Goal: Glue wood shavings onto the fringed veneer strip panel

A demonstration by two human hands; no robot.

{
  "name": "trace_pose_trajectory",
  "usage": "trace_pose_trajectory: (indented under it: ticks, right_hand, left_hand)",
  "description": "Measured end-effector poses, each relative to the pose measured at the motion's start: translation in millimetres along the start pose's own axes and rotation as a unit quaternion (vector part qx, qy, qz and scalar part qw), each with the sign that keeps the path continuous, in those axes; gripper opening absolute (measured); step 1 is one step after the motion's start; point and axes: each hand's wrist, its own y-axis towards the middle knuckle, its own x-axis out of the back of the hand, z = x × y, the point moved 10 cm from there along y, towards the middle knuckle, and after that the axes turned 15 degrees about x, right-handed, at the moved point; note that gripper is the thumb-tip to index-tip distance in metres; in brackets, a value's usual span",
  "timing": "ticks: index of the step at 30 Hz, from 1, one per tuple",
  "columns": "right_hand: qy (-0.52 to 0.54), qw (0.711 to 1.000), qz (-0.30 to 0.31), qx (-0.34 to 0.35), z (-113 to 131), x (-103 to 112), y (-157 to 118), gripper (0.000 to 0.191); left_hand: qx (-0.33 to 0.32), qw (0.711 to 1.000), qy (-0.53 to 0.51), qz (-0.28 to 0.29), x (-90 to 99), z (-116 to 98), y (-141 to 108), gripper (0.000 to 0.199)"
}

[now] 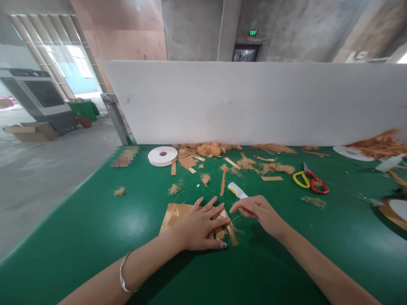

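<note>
My left hand lies flat with its fingers spread. It presses on a tan, paper-like sheet on the green table, and a silver bangle circles that wrist. At the sheet's right end, narrow strips split into a frayed fringe beside my left fingertips. My right hand is closed just right of the fringe, its fingers curled; what they hold, if anything, is hidden. Touching or just behind its knuckles is a white object with a yellow patch, partly covered by the hand.
Scissors with yellow and red handles lie to the right. A white tape roll sits at the back left, near tan strips and fibre tufts. A white board stands along the table's back edge. A white bottle is far right.
</note>
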Motion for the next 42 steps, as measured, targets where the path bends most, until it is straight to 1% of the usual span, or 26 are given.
trace_pose_trajectory:
  ticks: [2,5,6,7,8,10,12,14,16,18,20,22,24,25,27,28,29,30,31,33,35,36,38,39,41,42]
  right_hand:
    - [-0.161,0.987,0.011,0.015,1.6,8.3,2.7,0.055]
    - [-0.369,0.923,0.094,0.054,2.9,0.1,6.6,0.053]
    - [-0.406,0.904,0.12,0.058,1.3,-3.9,6.9,0.056]
    - [-0.423,0.894,0.137,0.056,-0.5,-6.6,6.7,0.059]
    - [-0.423,0.893,0.143,0.052,-1.1,-7.5,6.4,0.061]
    - [-0.37,0.92,0.125,0.038,1.3,-5.1,5.5,0.064]
    - [-0.266,0.959,0.095,0.019,5.0,-1.5,3.4,0.065]
    - [-0.143,0.987,0.073,0.001,8.5,-1.1,0.6,0.067]
    - [-0.017,0.998,0.06,-0.006,12.5,-3.7,-1.6,0.067]
    - [0.093,0.994,0.048,-0.021,12.6,-6.1,-3.5,0.069]
    - [0.128,0.991,0.013,-0.036,7.5,0.7,-4.1,0.076]
    - [0.052,0.998,-0.029,-0.033,2.4,16.8,-3.1,0.08]
    - [-0.118,0.992,-0.037,0.001,5.4,31.3,0.0,0.073]
    - [-0.215,0.976,-0.018,0.022,8.7,32.9,2.1,0.068]
    - [-0.38,0.922,0.046,0.061,12.7,26.6,5.6,0.061]
    - [-0.433,0.895,0.077,0.071,12.2,22.0,6.5,0.061]
    - [-0.462,0.878,0.099,0.072,10.4,18.6,6.7,0.061]
    - [-0.468,0.875,0.11,0.061,7.6,17.7,6.4,0.063]
    - [-0.452,0.884,0.109,0.041,4.4,18.8,5.5,0.064]
    - [-0.357,0.931,0.08,-0.008,-1.2,23.3,2.3,0.068]
    - [-0.184,0.981,0.05,-0.033,-3.0,20.9,-1.3,0.071]
    - [-0.087,0.995,0.04,-0.036,-1.9,17.4,-2.5,0.072]
    - [0.07,0.996,0.028,-0.04,1.5,10.8,-4.3,0.074]
    - [0.117,0.992,0.023,-0.041,2.8,9.2,-4.8,0.077]
    - [0.144,0.989,0.016,-0.021,6.9,10.0,-3.6,0.078]
    - [0.124,0.992,0.018,0.004,10.4,11.4,-2.1,0.069]
  left_hand:
    - [-0.004,1.0,0.006,-0.003,-0.3,-0.8,0.0,0.064]
    - [-0.009,1.0,0.007,-0.005,0.0,-1.5,-0.1,0.061]
    - [-0.01,1.0,0.007,-0.005,0.2,-1.6,-0.2,0.061]
    - [-0.011,1.0,0.008,-0.004,0.2,-1.8,-0.3,0.061]
    - [-0.012,1.0,0.008,-0.002,0.1,-2.0,-0.3,0.061]
    - [-0.011,1.0,0.01,-0.001,0.2,-2.1,-0.3,0.061]
    - [-0.013,1.0,0.013,0.0,0.0,-2.8,-0.2,0.06]
    - [-0.014,1.0,0.015,0.0,-0.6,-3.6,0.0,0.06]
    - [-0.013,1.0,0.017,0.002,-1.6,-3.8,0.4,0.06]
    - [-0.009,1.0,0.018,0.001,-2.2,-3.3,1.0,0.061]
    - [-0.008,1.0,0.02,0.002,-2.8,-3.2,1.4,0.061]
    - [-0.007,1.0,0.023,0.003,-3.0,-3.5,1.5,0.06]
    - [-0.007,1.0,0.026,0.003,-2.7,-3.9,1.4,0.06]
    - [-0.008,1.0,0.027,0.002,-2.4,-4.2,1.4,0.06]
    - [-0.009,1.0,0.029,0.001,-2.2,-4.7,1.2,0.06]
    - [-0.009,0.999,0.031,0.001,-2.4,-4.8,1.2,0.06]
    - [-0.008,0.999,0.033,0.001,-2.9,-4.8,1.3,0.061]
    - [-0.007,0.999,0.036,0.002,-3.5,-4.7,1.4,0.061]
    - [-0.006,0.999,0.038,0.003,-4.2,-4.6,1.6,0.061]
    - [-0.004,0.999,0.041,0.005,-5.4,-4.3,1.8,0.061]
    - [0.0,0.999,0.042,0.006,-6.1,-3.7,2.2,0.061]
    - [0.001,0.999,0.042,0.007,-6.2,-3.4,2.4,0.06]
    - [0.001,0.999,0.04,0.009,-6.4,-3.5,2.7,0.061]
    - [-0.001,0.999,0.039,0.009,-6.3,-3.8,2.8,0.061]
    - [-0.004,0.999,0.037,0.009,-6.2,-4.2,2.7,0.061]
    - [-0.005,0.999,0.037,0.009,-6.4,-4.2,2.7,0.061]
